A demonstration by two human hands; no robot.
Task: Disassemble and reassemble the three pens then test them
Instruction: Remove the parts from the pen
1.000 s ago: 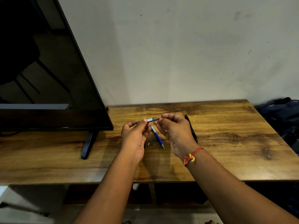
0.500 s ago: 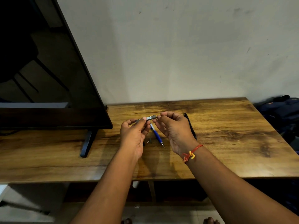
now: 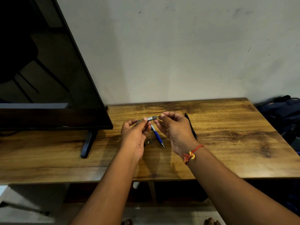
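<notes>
My left hand (image 3: 136, 135) pinches one end of a grey pen (image 3: 151, 118), and my right hand (image 3: 173, 132) pinches the other, holding it level above the table (image 3: 227, 143). On the table below lie a blue pen (image 3: 157, 135) and small parts (image 3: 149, 141). A black pen (image 3: 191, 127) lies beside my right hand.

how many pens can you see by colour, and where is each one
grey pen: 1, pinched between the left hand and the right hand
blue pen: 1, lying on the table
black pen: 1, lying on the table
total: 3
</notes>
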